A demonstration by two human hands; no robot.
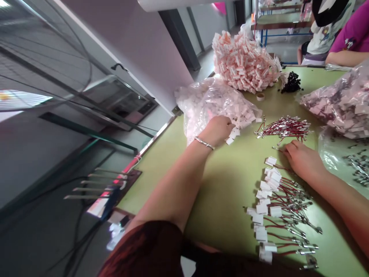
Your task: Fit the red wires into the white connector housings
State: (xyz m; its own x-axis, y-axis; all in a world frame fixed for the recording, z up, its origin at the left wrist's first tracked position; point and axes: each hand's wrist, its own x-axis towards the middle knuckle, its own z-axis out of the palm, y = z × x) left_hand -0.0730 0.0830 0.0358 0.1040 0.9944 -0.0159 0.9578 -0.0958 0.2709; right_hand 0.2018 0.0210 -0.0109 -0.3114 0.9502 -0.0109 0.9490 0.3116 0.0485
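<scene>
While right hand (303, 159) pinches one lead (277, 149), left (218, 129): connectors (234, 133).

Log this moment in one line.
left hand: at white connectors by clear bag | right hand: at lead near red wire pile | table: wired connectors lined up

The head camera looks forward and down over the table (227, 184). Left hand (218, 129) and right hand (304, 158) are near.
</scene>
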